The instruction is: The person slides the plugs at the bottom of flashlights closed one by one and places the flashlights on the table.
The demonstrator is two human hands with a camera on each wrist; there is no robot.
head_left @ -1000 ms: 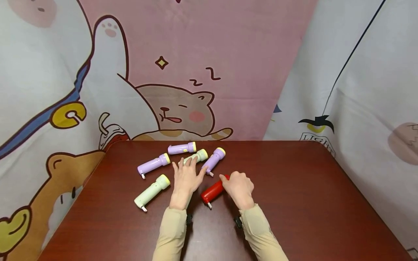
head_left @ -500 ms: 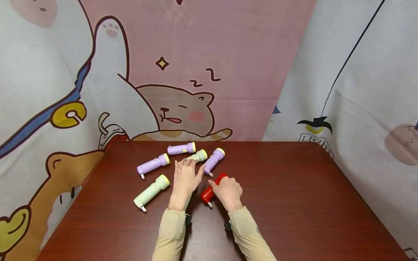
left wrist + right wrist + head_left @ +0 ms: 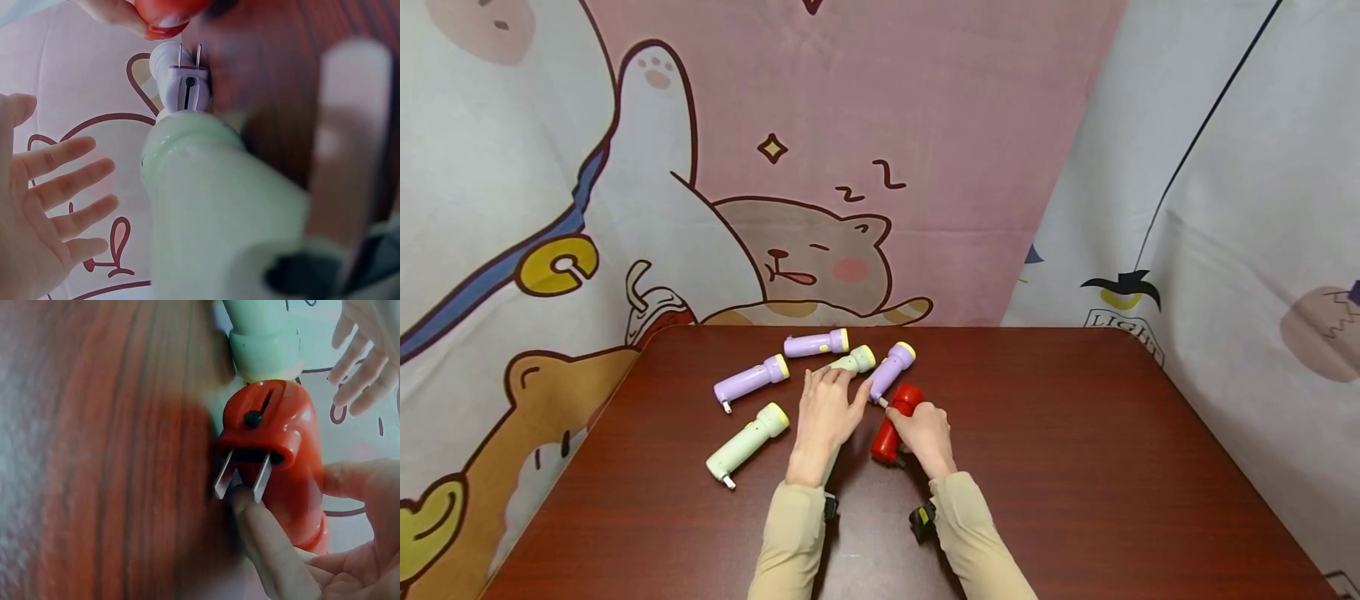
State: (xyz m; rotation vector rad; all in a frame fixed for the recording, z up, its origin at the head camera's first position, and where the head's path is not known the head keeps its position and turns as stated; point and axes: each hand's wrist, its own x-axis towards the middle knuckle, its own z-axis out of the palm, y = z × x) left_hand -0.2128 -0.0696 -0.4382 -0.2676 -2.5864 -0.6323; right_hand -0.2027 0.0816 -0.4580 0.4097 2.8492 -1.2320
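Note:
My right hand (image 3: 928,435) grips a red flashlight (image 3: 907,400) between thumb and fingers, right of centre on the table. In the right wrist view, two metal plug prongs (image 3: 261,478) stick out of its tail, below a black slider, and a fingertip lies close to them. My left hand (image 3: 829,412) has its fingers spread and straight above the table. Beneath that hand and wrist lies a pale green flashlight (image 3: 206,187), mostly hidden in the head view. A purple flashlight (image 3: 892,371) lies just beyond the red one, its prongs pointing toward me.
Farther back lie another green flashlight (image 3: 860,358), partly behind the left fingers, and a purple one (image 3: 817,342). To the left are a purple flashlight (image 3: 751,379) and a green one (image 3: 748,442). A printed cloth (image 3: 962,167) hangs behind the table (image 3: 1075,467).
My right hand has moved left and shifted its hold on the red flashlight. The flashlight has turned, its head now pointing more directly away from me. My left hand has hardly moved.

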